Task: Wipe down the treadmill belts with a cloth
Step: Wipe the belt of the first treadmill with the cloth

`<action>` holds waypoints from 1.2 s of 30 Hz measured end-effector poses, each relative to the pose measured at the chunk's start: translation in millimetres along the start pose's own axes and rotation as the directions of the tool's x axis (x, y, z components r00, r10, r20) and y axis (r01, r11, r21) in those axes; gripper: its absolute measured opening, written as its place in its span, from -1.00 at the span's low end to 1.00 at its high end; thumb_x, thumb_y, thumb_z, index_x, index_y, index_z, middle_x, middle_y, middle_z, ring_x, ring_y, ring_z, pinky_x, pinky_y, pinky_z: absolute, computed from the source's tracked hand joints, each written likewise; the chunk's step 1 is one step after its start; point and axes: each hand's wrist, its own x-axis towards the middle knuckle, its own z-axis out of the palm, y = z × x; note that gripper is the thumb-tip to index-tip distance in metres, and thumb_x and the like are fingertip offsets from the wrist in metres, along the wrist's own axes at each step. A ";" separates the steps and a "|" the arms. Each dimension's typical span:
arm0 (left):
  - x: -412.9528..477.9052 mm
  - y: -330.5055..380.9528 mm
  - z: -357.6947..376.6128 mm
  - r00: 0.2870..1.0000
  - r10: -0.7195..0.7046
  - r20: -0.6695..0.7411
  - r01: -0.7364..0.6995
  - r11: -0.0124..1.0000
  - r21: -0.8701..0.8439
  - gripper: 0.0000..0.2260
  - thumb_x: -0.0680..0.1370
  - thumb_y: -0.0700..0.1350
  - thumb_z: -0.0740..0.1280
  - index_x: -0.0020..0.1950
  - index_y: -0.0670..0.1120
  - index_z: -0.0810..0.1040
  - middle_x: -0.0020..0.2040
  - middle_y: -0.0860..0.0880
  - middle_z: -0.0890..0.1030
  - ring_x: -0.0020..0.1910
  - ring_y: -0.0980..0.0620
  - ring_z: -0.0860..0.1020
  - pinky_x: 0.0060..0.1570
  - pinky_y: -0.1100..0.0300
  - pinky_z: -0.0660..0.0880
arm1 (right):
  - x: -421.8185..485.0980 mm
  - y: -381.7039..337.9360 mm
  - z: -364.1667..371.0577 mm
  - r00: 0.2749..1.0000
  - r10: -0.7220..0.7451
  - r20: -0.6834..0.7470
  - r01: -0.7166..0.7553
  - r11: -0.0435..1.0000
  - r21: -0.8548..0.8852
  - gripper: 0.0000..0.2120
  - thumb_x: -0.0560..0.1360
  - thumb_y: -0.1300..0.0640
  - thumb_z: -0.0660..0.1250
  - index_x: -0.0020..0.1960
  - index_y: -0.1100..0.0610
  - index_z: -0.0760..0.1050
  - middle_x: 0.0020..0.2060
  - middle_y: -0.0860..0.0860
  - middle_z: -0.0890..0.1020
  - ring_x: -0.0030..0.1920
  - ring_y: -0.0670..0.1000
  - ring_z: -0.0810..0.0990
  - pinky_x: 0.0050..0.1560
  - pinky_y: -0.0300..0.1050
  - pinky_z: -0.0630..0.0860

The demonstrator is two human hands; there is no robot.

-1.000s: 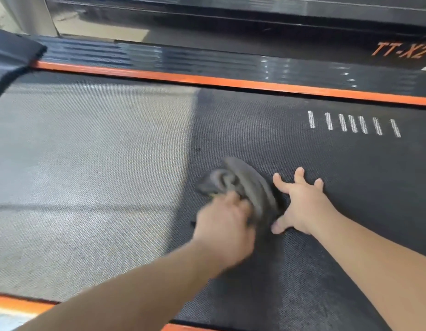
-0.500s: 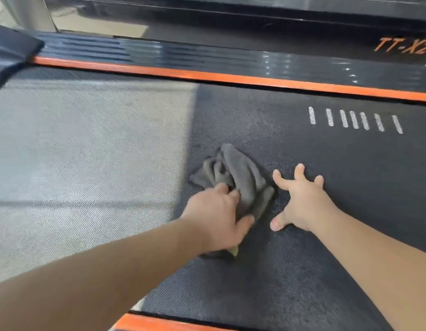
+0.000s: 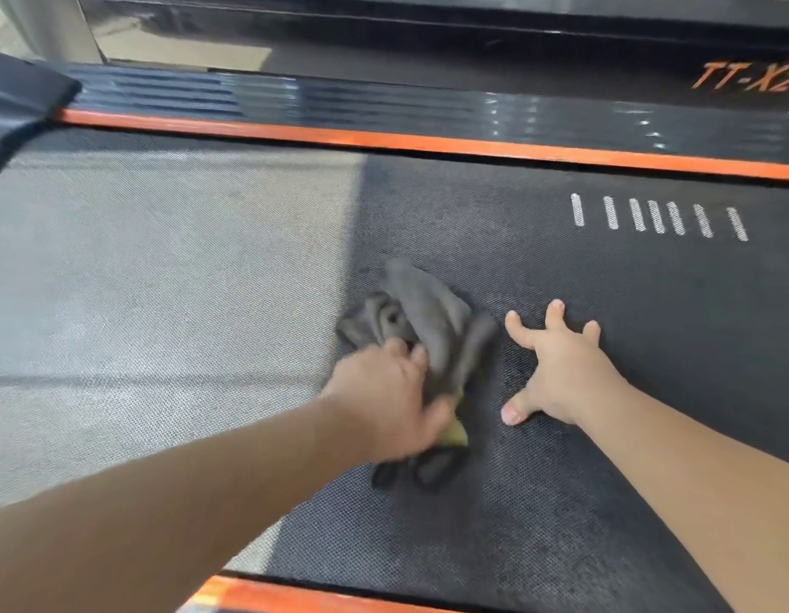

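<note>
The crumpled dark grey cloth (image 3: 428, 320) lies bunched on the black textured treadmill belt (image 3: 605, 502), with the left hand (image 3: 384, 404) on its near end, fingers curled into the folds and gripping it. Just beside the cloth, at its 3 o'clock, the right hand (image 3: 560, 369) is spread flat on the belt, fingers splayed, holding nothing, apparently bracing. The step looks like a wiping stroke across the belt. To do it well, flatten the wad so more fabric meets the weave, press evenly, and run overlapping passes from the orange-striped side rail (image 3: 428, 141) at 12 o'clock back toward 6 o'clock, then work toward the paler stretch (image 3: 163, 280) at 9 o'clock; whether that is dust or light I cannot tell.
</note>
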 end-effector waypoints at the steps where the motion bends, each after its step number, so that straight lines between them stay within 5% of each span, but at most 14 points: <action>1: -14.2 5.6 -0.9 0.990 0.135 0.041 -0.135 0.991 0.015 -0.46 0.57 0.36 0.11 0.29 -0.04 0.41 0.14 -0.10 0.51 0.04 -0.19 0.57 -0.06 0.03 0.53 | 0.2 0.2 1.0 1.000 -0.002 -0.002 0.002 1.000 0.006 0.27 0.23 -0.05 0.72 0.59 -0.41 -0.11 0.61 -0.12 -0.37 0.59 0.30 -0.35 0.44 0.54 0.19; 4: -6.6 -22.8 -8.4 0.967 0.227 0.112 -0.236 0.969 0.076 -0.46 0.59 0.36 0.12 0.46 0.09 0.34 0.18 -0.02 0.53 0.07 -0.13 0.60 -0.02 -0.01 0.60 | 0.4 1.4 1.8 1.000 0.004 -0.015 -0.004 0.999 0.033 0.25 0.22 -0.04 0.74 0.59 -0.42 -0.05 0.60 -0.15 -0.36 0.60 0.28 -0.36 0.44 0.56 0.17; 6: 12.9 -46.8 -13.4 0.997 -0.023 0.071 0.016 0.995 0.099 -0.50 0.60 0.35 0.13 0.46 0.15 0.36 0.10 0.00 0.57 0.00 -0.11 0.59 -0.08 0.04 0.58 | -0.2 -0.6 0.7 1.000 0.009 -0.004 -0.009 1.000 0.013 0.26 0.21 -0.06 0.73 0.59 -0.40 -0.08 0.61 -0.13 -0.37 0.60 0.30 -0.36 0.43 0.55 0.20; 8: 27.0 -55.7 -11.5 0.949 -0.313 -0.032 0.312 0.950 -0.030 -0.55 0.59 0.33 0.14 0.36 0.11 0.43 0.03 -0.03 0.57 -0.06 -0.14 0.56 -0.16 0.06 0.52 | -0.7 -1.1 -0.8 1.000 0.014 0.002 -0.014 1.000 -0.012 0.27 0.23 -0.08 0.71 0.60 -0.40 -0.12 0.61 -0.10 -0.37 0.59 0.32 -0.36 0.42 0.56 0.22; 10: 26.3 -35.9 -0.4 0.901 -0.420 -0.104 0.404 0.903 -0.145 -0.50 0.58 0.35 0.13 0.30 0.01 0.43 0.12 -0.11 0.56 0.05 -0.23 0.57 -0.10 0.01 0.49 | -0.1 -1.4 -0.5 1.000 0.013 -0.001 -0.013 1.000 -0.026 0.26 0.24 -0.09 0.71 0.60 -0.39 -0.13 0.61 -0.08 -0.36 0.59 0.34 -0.35 0.42 0.56 0.23; 12: 11.0 0.1 7.1 0.944 -0.323 -0.065 0.312 0.940 -0.137 -0.39 0.55 0.43 0.12 0.30 -0.05 0.41 0.16 -0.13 0.53 0.12 -0.23 0.57 0.00 -0.03 0.51 | -0.1 -1.5 -1.0 1.000 0.014 -0.008 -0.015 0.999 -0.043 0.26 0.23 -0.11 0.71 0.60 -0.39 -0.13 0.61 -0.08 -0.35 0.59 0.34 -0.33 0.41 0.56 0.25; 16: -7.9 8.7 -25.4 0.978 -0.095 0.187 0.130 0.975 -0.183 -0.23 0.37 0.63 0.12 0.17 0.00 0.51 -0.02 0.02 0.58 -0.05 -0.02 0.58 -0.03 0.05 0.59 | -0.3 -2.3 -1.3 1.000 0.016 0.001 -0.016 1.000 -0.025 0.27 0.24 -0.09 0.71 0.60 -0.39 -0.14 0.60 -0.10 -0.38 0.59 0.31 -0.35 0.42 0.54 0.23; 19: -8.0 -14.9 -49.3 0.994 -0.033 -0.109 0.031 0.999 -0.019 -0.18 0.35 0.61 0.20 0.41 0.08 0.44 0.23 0.02 0.50 0.19 -0.04 0.50 0.14 0.03 0.54 | -4.6 -2.8 -4.4 1.000 0.013 0.020 -0.013 1.000 -0.024 0.27 0.25 -0.07 0.71 0.61 -0.38 -0.14 0.60 -0.10 -0.39 0.59 0.31 -0.36 0.42 0.57 0.20; 20: -12.4 -15.1 -49.9 0.985 0.059 -0.163 -0.058 0.998 0.007 -0.11 0.36 0.60 0.22 0.55 0.12 0.30 0.43 -0.04 0.39 0.39 -0.13 0.40 0.33 -0.05 0.45 | -5.5 -3.6 -4.9 1.000 0.010 0.022 -0.009 1.000 -0.025 0.26 0.26 -0.06 0.71 0.61 -0.37 -0.14 0.60 -0.09 -0.39 0.59 0.31 -0.36 0.41 0.58 0.19; 22: -16.0 -10.1 -33.6 0.958 0.285 -0.044 -0.283 0.958 0.045 -0.06 0.38 0.61 0.17 0.66 0.25 0.01 0.68 -0.10 -0.08 0.65 -0.21 -0.07 0.59 -0.26 -0.02 | -5.2 -4.1 -5.3 1.000 0.010 0.021 -0.009 0.999 -0.031 0.26 0.27 -0.07 0.70 0.61 -0.37 -0.15 0.60 -0.09 -0.39 0.59 0.31 -0.36 0.42 0.58 0.19; 25: 0.2 -15.4 -0.3 0.915 0.375 0.150 -0.393 0.913 0.112 -0.23 0.50 0.56 0.02 0.63 0.37 -0.17 0.65 0.03 -0.38 0.61 -0.11 -0.39 0.54 -0.31 -0.32 | -2.5 -2.9 -2.9 1.000 0.012 0.009 -0.011 0.999 -0.030 0.26 0.25 -0.09 0.71 0.60 -0.38 -0.14 0.61 -0.09 -0.38 0.59 0.32 -0.35 0.44 0.53 0.20; 29: 30.5 -40.8 4.3 0.998 0.052 0.043 -0.051 0.998 -0.023 -0.35 0.46 0.55 -0.12 0.57 0.49 0.02 0.69 0.11 -0.11 0.65 -0.15 -0.11 0.54 -0.35 -0.08 | 1.5 -3.9 -2.4 1.000 0.012 0.011 -0.011 0.998 -0.065 0.24 0.25 -0.09 0.71 0.60 -0.37 -0.11 0.61 -0.07 -0.35 0.59 0.35 -0.32 0.41 0.54 0.25; 32: 17.7 -11.0 21.9 0.994 -0.073 -0.077 0.066 0.995 -0.081 -0.36 0.51 0.48 -0.05 0.55 0.34 0.29 0.65 0.00 0.15 0.55 -0.23 0.15 0.48 -0.27 0.13 | 3.0 -4.0 -2.3 1.000 0.015 0.008 -0.014 0.996 -0.087 0.24 0.27 -0.07 0.71 0.60 -0.37 -0.12 0.62 -0.06 -0.34 0.59 0.37 -0.31 0.40 0.56 0.25; 36: -56.7 40.9 53.6 0.967 0.155 -0.202 -0.178 0.979 -0.101 -0.50 0.60 0.34 0.14 0.43 0.12 0.52 0.57 -0.09 0.32 0.48 -0.24 0.32 0.35 -0.25 0.33 | 5.6 1.0 1.5 0.999 -0.004 -0.039 0.002 0.998 -0.057 0.06 0.45 0.15 0.58 0.58 -0.41 -0.07 0.62 -0.08 -0.33 0.59 0.36 -0.30 0.42 0.55 0.23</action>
